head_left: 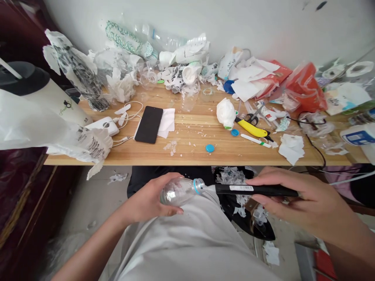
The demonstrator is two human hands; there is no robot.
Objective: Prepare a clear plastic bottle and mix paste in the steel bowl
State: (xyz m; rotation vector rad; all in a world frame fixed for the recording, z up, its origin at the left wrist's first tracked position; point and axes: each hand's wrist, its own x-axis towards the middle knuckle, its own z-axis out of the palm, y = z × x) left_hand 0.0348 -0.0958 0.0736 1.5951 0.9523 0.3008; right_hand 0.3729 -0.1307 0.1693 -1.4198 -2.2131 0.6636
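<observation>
My left hand (148,201) is wrapped round a small clear plastic bottle (178,191), held on its side above my lap. The bottle's open neck, with a light blue ring, points to the right. In my right hand (304,195) is a black-handled knife (234,189) with a white label on its handle. Its pale, narrow blade reaches the bottle's neck; whether the tip is inside or only touching the ring, I cannot tell. Two blue caps lie on the table, one nearer the front edge (209,148) and one farther back (234,132).
On the wooden table (187,156) lie a black phone (149,125), a yellow cutter (252,127), scissors (252,118) and a paper-wrapped ball (225,112). Paper-covered bottles, plastic scraps and red packaging (306,88) crowd the back. A large tumbler (43,93) stands left. Paper scraps fill a black bag below.
</observation>
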